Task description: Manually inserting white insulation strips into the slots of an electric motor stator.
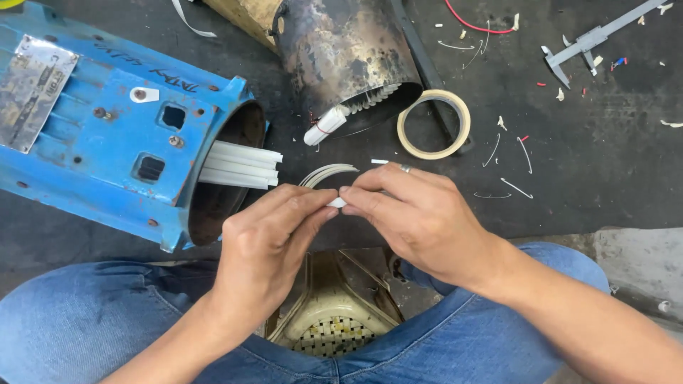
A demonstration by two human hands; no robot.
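In the head view, the left hand (267, 238) and the right hand (420, 213) meet at the middle of the frame, fingertips pinched shut on a small white strip (336, 203) held between them. The strip shows only as a short white bit between the thumbs; the rest is hidden by the fingers. The right hand wears a ring (405, 168).

Just behind the fingertips, a few thin curved white strips (329, 173) arch up from the dark tabletop (590, 178). To the left, a large blue motor housing (107, 121) lies on its side, filling the upper left of the frame, its open round end facing the hands. A bundle of long white strips (238, 165) sticks out of that opening, its ends close to the left hand's knuckles.

At the top centre lies a scorched, dark metal cylinder (341, 50) with a rolled white paper piece (324, 126) at its mouth. Beside it on the right rests a roll of beige tape (434, 123), just above the right hand. Toward the upper right are a grey caliper (590, 41), a red wire (477, 25) and scattered white scraps (516, 186).

Below the hands, between the person's knees in blue jeans (85, 320), sits a cream fan cover (331, 320) with a grilled face, partly hidden by both wrists.
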